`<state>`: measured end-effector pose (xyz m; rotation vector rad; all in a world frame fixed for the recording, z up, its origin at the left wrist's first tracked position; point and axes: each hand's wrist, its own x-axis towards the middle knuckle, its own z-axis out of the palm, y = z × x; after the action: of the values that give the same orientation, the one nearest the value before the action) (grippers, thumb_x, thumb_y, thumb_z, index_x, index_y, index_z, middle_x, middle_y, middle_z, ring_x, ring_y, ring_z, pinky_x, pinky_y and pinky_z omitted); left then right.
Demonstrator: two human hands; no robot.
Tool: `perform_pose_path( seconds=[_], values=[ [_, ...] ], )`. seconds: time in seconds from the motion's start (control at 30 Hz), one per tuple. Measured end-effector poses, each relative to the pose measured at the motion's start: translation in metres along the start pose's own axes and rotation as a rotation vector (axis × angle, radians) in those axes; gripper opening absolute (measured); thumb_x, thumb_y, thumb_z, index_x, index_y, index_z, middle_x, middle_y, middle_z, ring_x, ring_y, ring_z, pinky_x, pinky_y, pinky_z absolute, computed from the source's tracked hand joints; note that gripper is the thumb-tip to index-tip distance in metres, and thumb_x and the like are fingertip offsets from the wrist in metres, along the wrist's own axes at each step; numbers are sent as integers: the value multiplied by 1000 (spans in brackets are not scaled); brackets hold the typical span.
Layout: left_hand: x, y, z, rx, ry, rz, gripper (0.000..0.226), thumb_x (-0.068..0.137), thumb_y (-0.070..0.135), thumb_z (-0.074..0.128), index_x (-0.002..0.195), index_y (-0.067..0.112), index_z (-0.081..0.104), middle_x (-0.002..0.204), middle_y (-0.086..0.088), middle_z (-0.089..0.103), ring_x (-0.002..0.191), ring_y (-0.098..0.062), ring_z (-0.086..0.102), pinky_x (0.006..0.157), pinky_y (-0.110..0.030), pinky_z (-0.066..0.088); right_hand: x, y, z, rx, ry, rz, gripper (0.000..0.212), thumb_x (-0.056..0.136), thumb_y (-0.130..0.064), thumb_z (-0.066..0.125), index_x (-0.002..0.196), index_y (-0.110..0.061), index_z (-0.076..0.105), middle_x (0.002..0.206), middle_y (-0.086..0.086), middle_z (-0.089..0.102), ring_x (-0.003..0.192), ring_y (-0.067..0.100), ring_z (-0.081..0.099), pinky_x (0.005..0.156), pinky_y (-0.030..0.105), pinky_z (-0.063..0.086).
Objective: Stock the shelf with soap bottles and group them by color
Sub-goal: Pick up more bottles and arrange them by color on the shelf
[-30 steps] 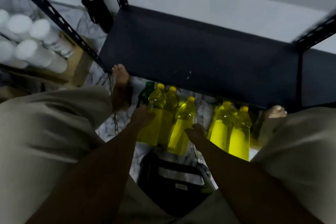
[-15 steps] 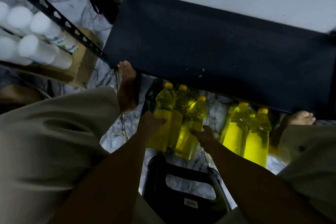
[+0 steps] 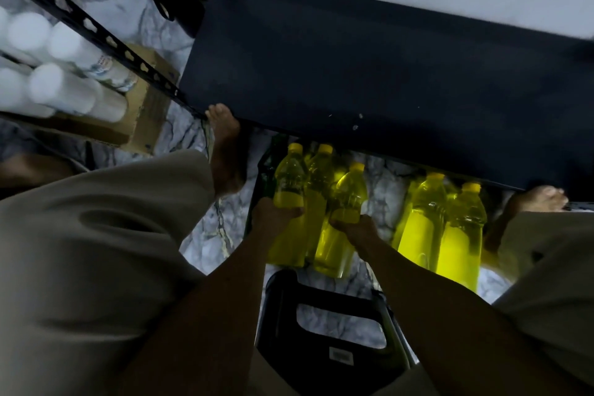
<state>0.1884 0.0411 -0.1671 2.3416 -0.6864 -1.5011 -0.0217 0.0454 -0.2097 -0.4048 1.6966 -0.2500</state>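
Below the dark shelf [image 3: 385, 67], the left hand [image 3: 273, 214] grips 1 yellow bottle [image 3: 289, 177]; the right hand [image 3: 356, 228] grips another [image 3: 348, 190] beside it.

The marble-patterned floor [image 3: 205, 228] carries nearly everything. On it stand 3 yellow soap bottles [image 3: 321, 202] packed together, with what seems to be a dark green bottle [image 3: 268, 167] just beside them on the left, too shadowed to be sure. Another 2 yellow bottles [image 3: 446, 225] stand apart to the right. A black stool [image 3: 328, 360] sits near the bottles, and a cardboard box [image 3: 148, 112] holding white containers [image 3: 61, 87] rests far left. The dark shelf board [image 3: 385, 74] overhangs the bottles, its top bare.
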Motion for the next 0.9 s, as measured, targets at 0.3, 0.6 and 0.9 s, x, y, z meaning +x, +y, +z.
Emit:
perform_pose_path(
  seconds=[0.3,0.6,0.9],
  values=[
    [-32,20,5,145,89,11,66,63,41,89,102,-6,63,101,-23,67,94,-33,65,55,-28,40,-19,11,-5,16,127,-68,35,61,-22,90,88,-19,68,93,7,71,88,26,68,83,47,57],
    [-58,23,20,306,44,156,67,60,60,83,84,1,65,82,-16,67,80,-30,67,63,-38,52,-60,6,-51,-139,282,-205,48,64,-34,86,108,-22,70,101,5,72,91,27,67,80,41,56],
    [-88,31,35,325,-51,260,66,60,50,87,103,5,66,97,-13,68,91,-31,66,65,-33,50,-83,29,-77,-29,334,-317,108,38,-58,83,135,-24,51,127,4,62,109,28,61,87,48,54]
  ],
)
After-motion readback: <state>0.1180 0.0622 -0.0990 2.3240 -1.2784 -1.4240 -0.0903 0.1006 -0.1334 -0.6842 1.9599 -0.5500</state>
